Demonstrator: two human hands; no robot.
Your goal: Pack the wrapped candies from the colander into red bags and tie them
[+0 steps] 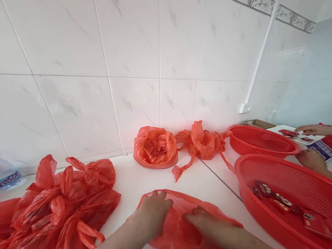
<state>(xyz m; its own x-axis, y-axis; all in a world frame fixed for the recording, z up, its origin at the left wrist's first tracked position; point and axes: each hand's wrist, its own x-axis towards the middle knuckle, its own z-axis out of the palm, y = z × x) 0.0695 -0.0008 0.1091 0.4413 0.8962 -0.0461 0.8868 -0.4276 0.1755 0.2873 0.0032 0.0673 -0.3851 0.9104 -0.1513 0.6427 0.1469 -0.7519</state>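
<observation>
My left hand [153,213] pinches the red bag's [185,240] rim while my right hand [206,224] reaches inside, holding it open near the bench's front edge.

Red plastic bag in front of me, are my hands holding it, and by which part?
Both hands are on the flat red plastic bag: the left hand grips its top edge, the right hand presses on its middle. Neither lifts it.

My left hand [153,211] and right hand [206,224] both press on a red plastic bag [182,240] lying on the tabletop [131,181]. A red basket [319,201] sits just beside it.
</observation>
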